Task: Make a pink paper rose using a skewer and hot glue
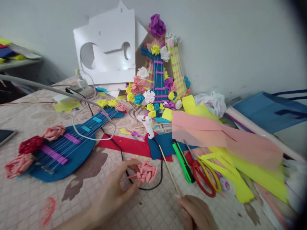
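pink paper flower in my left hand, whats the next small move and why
Probably bring the stick tip to the pink paper flower: the left hand pinches the flower, the right hand holds the stick's near end, and the two are still apart.

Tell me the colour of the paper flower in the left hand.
Pink; the paper flower shows best in the head view.

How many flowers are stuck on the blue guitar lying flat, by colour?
Blue guitar, flowers by colour:
Pink: 3, at
Red: 1
Yellow: 2, at
Total: 6
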